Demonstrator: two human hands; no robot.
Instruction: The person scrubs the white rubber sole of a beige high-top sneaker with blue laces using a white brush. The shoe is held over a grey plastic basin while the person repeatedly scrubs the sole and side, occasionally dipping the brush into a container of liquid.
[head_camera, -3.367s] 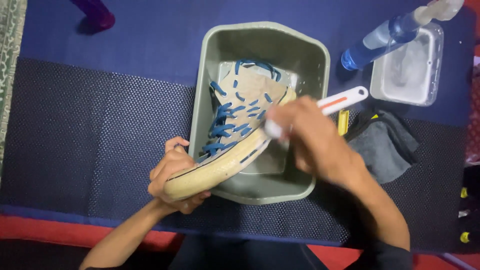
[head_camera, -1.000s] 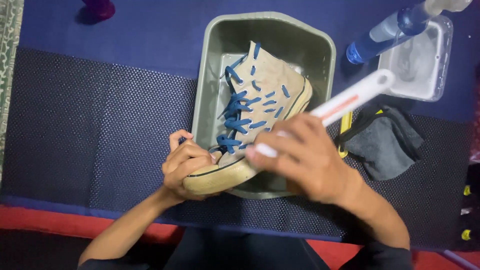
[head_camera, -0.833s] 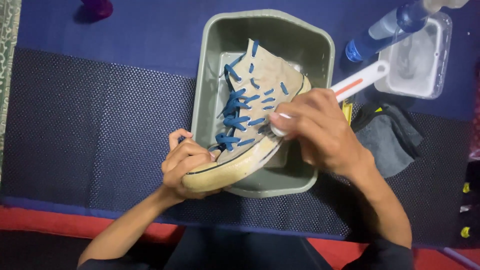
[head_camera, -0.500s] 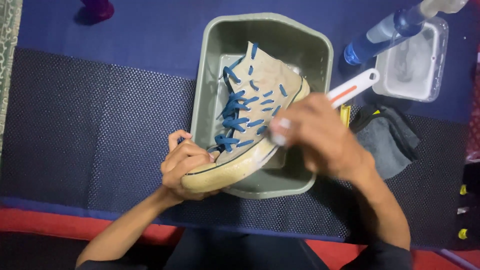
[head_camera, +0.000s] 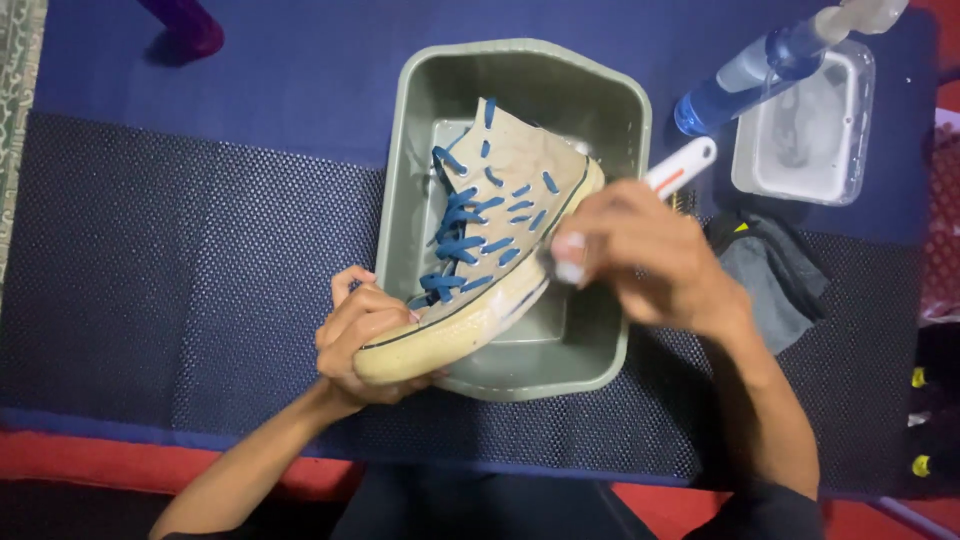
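Fingers of my right hand (head_camera: 650, 255) are curled tight around the white handle of a brush (head_camera: 685, 168), whose orange-marked end pokes out past my knuckles; the bristle end is hidden under my hand, pressed at the rubber sole edge of the shoe (head_camera: 490, 250). My left hand (head_camera: 365, 335) wraps its fingers around the toe cap, thumb under, the other fingers closed over the top, holding the shoe tilted with its toe out over the near rim of the grey basin (head_camera: 600, 100) and its heel end inside.

Compared with a moment ago, my right hand has slid back along the sole, from further out toward the middle of the shoe's side, and the brush handle now shows less of itself. The shoe has barely shifted in my left hand's hold. I judge this to be one stroke of a back-and-forth scrub along the sole, with foam already showing along the rubber.

Blue laces run loose across the beige canvas. Beyond the basin, well apart from my hands, a blue spray bottle (head_camera: 740, 75) lies across a clear tub (head_camera: 850, 185). A dark grey cloth (head_camera: 775, 275) lies just beside my right wrist. Nothing sits between the brush and the shoe; the basin wall stands close to my right knuckles.
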